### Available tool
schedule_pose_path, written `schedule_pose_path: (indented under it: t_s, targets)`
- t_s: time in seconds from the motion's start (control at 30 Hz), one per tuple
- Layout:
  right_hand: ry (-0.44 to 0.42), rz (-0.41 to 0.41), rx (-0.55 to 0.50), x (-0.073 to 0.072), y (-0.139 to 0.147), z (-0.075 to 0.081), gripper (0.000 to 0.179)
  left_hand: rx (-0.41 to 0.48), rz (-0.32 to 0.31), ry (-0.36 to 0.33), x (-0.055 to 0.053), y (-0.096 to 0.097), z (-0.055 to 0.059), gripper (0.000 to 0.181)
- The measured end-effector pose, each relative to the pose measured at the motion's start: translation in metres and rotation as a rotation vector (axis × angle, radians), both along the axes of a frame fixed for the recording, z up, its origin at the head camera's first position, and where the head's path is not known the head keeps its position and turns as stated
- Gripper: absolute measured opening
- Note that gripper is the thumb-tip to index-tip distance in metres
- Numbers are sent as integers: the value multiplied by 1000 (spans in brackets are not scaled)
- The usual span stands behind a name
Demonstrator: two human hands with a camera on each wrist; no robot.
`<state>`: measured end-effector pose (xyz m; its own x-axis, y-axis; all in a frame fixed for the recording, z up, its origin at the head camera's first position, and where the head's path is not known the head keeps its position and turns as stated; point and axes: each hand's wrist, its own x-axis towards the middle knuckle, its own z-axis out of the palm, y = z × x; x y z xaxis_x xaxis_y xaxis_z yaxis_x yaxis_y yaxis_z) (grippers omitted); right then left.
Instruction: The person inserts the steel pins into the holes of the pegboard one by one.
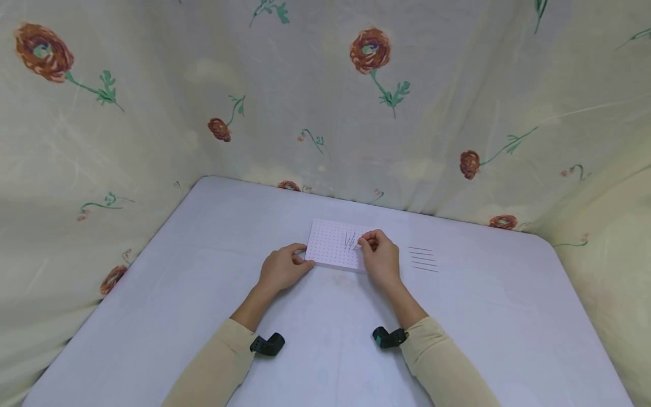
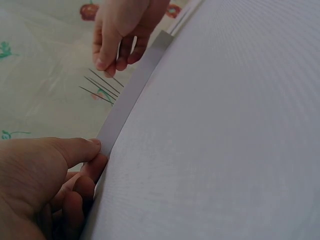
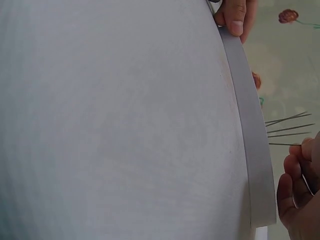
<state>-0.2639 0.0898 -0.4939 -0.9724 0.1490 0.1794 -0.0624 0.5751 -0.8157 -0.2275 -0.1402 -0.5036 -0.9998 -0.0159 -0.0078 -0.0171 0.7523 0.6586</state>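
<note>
A white perforated board (image 1: 328,244) lies on the table, its top dotted with rows of small holes. My left hand (image 1: 285,267) grips its left edge near the front corner, thumb on the front side. Several thin dark needle-like rods (image 1: 350,241) stand in the board, some leaning. Over the board's right part, my right hand (image 1: 381,257) pinches one such rod (image 3: 284,144) between thumb and fingertip; its lower end meets the board's top edge line in the right wrist view, and whether it sits in a hole I cannot tell.
To the right of the board, several more thin dark rods (image 1: 423,259) lie side by side on the white table (image 1: 325,350). A flower-printed curtain (image 1: 305,102) hangs behind the table and along both sides.
</note>
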Motion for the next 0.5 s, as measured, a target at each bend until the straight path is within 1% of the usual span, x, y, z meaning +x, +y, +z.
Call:
schedule_pose_path:
  t_s: [0.2, 0.37, 0.5]
  targets:
    - [5, 21, 64, 3, -1, 0, 9, 4, -8, 13, 2, 0, 0, 51]
    - [22, 53, 124, 7, -3, 5, 9, 3, -11, 18, 1, 0, 0, 51]
    - [35, 72, 146, 9, -4, 8, 9, -1, -7, 14, 1, 0, 1, 52]
